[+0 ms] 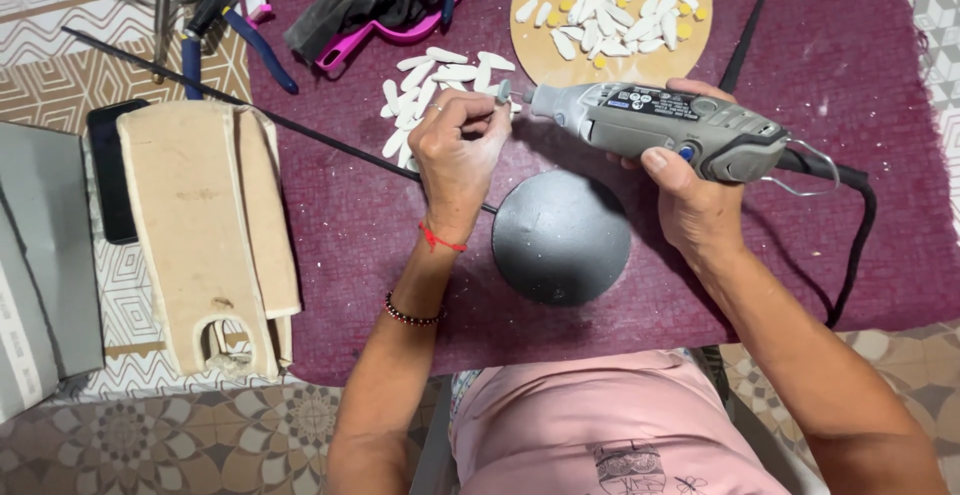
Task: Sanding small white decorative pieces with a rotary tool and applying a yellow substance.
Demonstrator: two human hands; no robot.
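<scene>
Over a maroon cloth (860,65), right hand (690,190) wrapped around a grey rotary tool (660,125), its tip touching a small piece pinched in left hand (455,145) fingertips, white pieces (430,80) just beyond

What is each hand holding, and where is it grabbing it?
The right hand grips the grey rotary tool around its body. The left hand pinches something small at the tool's tip; what it is cannot be told.

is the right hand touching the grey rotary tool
Touching. The head view shows the right hand wrapped around the grey rotary tool, thumb pressed on its body.
</scene>
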